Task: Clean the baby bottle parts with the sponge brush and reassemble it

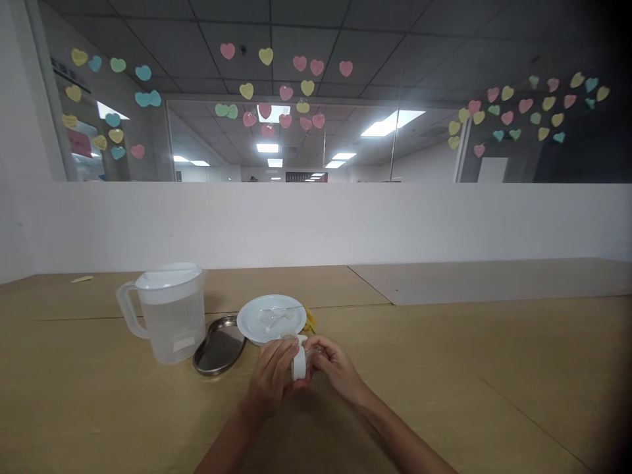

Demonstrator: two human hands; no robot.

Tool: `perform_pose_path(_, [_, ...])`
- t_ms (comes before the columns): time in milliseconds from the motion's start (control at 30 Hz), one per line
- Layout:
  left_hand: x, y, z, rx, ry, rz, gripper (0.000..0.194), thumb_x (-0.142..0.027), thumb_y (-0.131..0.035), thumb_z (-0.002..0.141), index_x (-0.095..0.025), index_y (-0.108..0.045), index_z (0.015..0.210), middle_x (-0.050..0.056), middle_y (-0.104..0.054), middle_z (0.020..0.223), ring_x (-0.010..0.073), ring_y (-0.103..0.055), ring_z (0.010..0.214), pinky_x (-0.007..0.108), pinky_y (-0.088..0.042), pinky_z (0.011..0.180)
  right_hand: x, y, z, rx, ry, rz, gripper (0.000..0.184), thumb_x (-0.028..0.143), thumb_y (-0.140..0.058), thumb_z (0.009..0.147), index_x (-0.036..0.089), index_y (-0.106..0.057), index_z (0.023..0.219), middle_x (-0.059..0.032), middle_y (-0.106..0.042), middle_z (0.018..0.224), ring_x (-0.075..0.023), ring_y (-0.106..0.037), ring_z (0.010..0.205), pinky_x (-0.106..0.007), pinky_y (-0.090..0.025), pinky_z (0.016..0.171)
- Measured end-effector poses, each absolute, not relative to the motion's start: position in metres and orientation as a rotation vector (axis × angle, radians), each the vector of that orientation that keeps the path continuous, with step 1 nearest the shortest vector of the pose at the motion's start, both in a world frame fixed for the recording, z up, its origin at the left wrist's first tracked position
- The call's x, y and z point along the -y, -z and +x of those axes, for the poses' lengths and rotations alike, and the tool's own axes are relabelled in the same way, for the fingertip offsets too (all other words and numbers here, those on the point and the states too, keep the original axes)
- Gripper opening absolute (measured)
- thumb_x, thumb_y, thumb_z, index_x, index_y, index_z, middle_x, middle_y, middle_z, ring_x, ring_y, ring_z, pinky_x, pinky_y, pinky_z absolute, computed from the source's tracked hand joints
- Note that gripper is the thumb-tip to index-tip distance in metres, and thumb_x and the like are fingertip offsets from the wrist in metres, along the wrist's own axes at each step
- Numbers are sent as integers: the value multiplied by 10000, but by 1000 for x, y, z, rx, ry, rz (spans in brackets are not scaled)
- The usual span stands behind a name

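Both hands are closed around a small clear piece with a white round cap [299, 364], held just above the table near its front middle. My left hand [273, 374] wraps the left side of the cap. With its fingers pinched, my right hand [336, 368] grips the clear part on the right. What the piece is exactly, the fingers hide. Right behind the hands stands a white plate [249, 319] with a clear, thin item [274, 318] lying on it. Something yellow [310, 320] shows at the plate's right edge.
A kidney-shaped metal tray [220, 347] lies left of the plate. Beside it stands a translucent lidded pitcher [175, 322] with its handle to the left. A small pale scrap [82, 279] is far left on the wooden table [444, 368]. A white wall [296, 224] closes off the back.
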State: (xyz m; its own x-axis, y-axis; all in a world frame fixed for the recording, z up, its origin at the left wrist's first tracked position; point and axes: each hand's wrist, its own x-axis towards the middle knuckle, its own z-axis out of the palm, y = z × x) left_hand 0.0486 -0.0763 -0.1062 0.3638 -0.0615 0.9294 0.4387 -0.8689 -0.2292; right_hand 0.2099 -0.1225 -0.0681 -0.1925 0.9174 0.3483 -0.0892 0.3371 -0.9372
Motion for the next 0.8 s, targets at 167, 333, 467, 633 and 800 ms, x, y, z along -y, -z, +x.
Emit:
perform_pose_path(167, [73,110,42,401,1699,-2259,416,-407,-332,905,-123,-418,1198,150,-623,1050,212,-559,1042,355,-443,870,119,69,215,1344,-1389,-646,232,366,-579,760,145,-544,702,29,-570,601,-69,-516,444,-191,-411,444])
perform_pose_path(333, [61,114,40,873,1911,-2069,384,-348,-443,871,-161,-418,1205,135,-570,1142,229,-514,1092,389,-410,905,118,70,220,1226,-1474,-602,391,406,-710,672,128,-587,918,22,-597,628,-57,-530,471,-170,-418,469])
perform_pose_path(467, [49,115,37,1185,1983,-2062,413,-305,-468,861,-183,-387,1248,125,-502,1252,231,-454,1181,405,-377,964,110,73,222,1076,-1412,-647,386,381,-731,661,170,-511,897,39,-606,603,-57,-525,443,-156,-398,440])
perform_pose_path(633, [34,121,28,1334,1890,-2207,342,-355,-429,867,-188,-461,1163,101,-520,1232,225,-466,1172,393,-383,966,97,79,229,917,-1285,-729,413,413,-756,610,188,-431,732,63,-566,533,-46,-470,393,-149,-371,394])
perform_pose_path(800, [23,127,23,1522,1760,-2191,368,-487,-500,791,-175,-527,983,76,-619,976,239,-563,968,399,-420,873,90,83,234,903,-1208,-782,405,364,-776,585,189,-479,799,9,-649,837,-62,-557,549,-156,-414,440])
